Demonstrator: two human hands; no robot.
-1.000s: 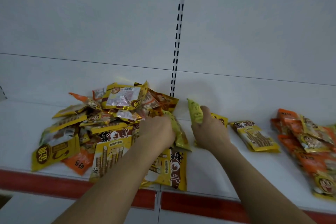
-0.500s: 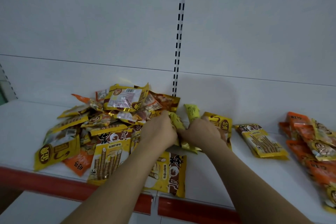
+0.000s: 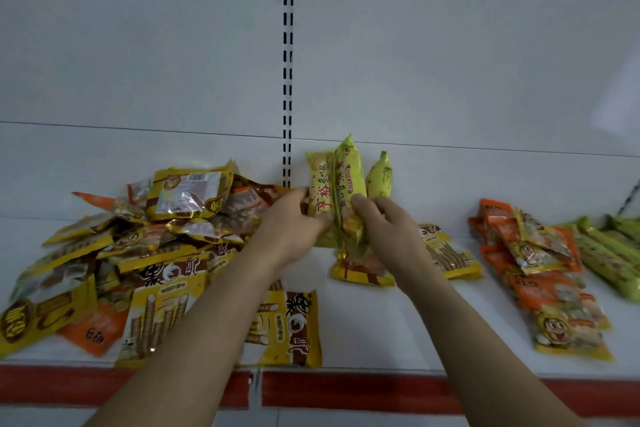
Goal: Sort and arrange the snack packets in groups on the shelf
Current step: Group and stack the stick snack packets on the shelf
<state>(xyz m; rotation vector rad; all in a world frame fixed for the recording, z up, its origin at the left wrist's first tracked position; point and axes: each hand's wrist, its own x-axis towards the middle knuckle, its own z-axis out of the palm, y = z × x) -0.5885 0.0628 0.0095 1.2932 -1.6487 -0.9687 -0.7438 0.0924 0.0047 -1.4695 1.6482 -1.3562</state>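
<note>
From the head camera, the left hand point(image 3: 289, 227) and right hand point(image 3: 388, 229) both grip upright yellow packets point(image 3: 334, 184) above a white shelf point(image 3: 381, 322) with a red front edge point(image 3: 346, 392); a mixed pile point(image 3: 145, 253) lies left of the fingers, orange packets point(image 3: 540, 274) right, white back panel point(image 3: 138, 45) behind

yellow packets point(image 3: 341, 191) now upright, raised in both hands

red Chinese characters on held yellow packet point(image 3: 320, 192), not clearly legible

White shelf point(image 3: 381, 329), snack packets point(image 3: 166, 308) atop.
</note>
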